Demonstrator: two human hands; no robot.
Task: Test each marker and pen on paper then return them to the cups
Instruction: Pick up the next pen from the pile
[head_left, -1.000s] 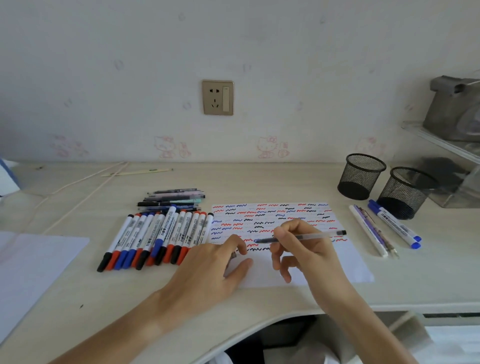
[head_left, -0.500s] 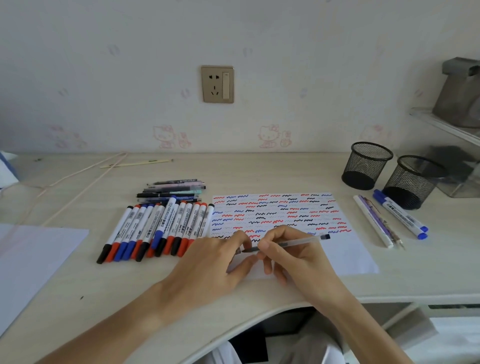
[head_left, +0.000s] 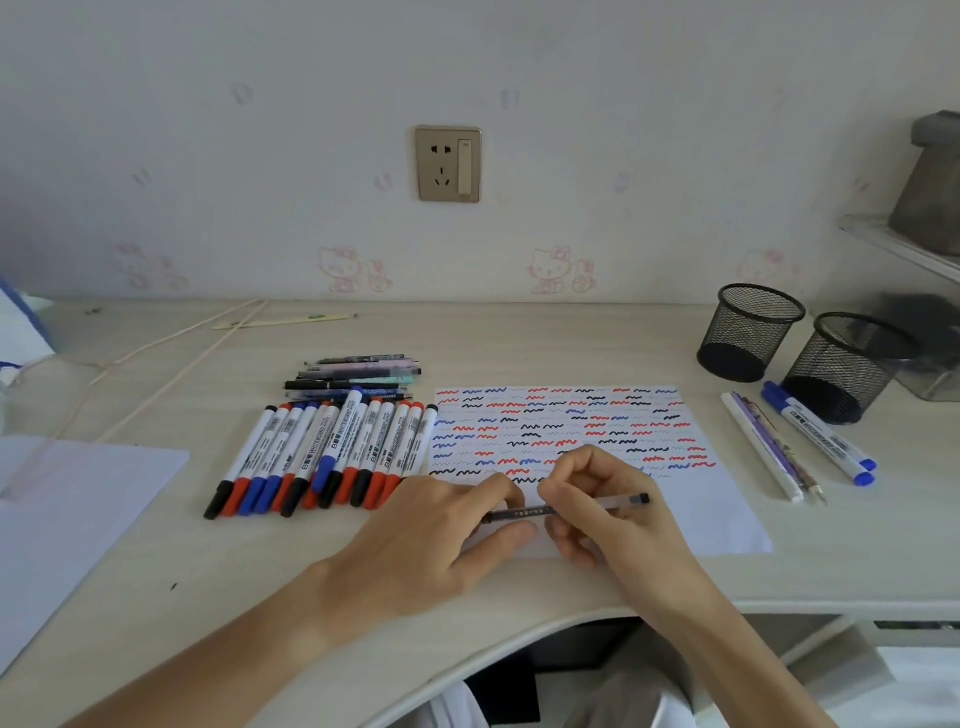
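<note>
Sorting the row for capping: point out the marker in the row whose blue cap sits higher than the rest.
The blue-capped marker lying on top of the row, shifted toward the wall.

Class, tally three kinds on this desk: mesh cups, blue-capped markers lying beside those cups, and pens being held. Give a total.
Mesh cups: 2
Blue-capped markers: 2
Held pen: 1
Total: 5

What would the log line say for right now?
step: capping or uncapping pen | right hand: holds pen | left hand: pinches its tip end | over: paper | cups: look empty
</note>
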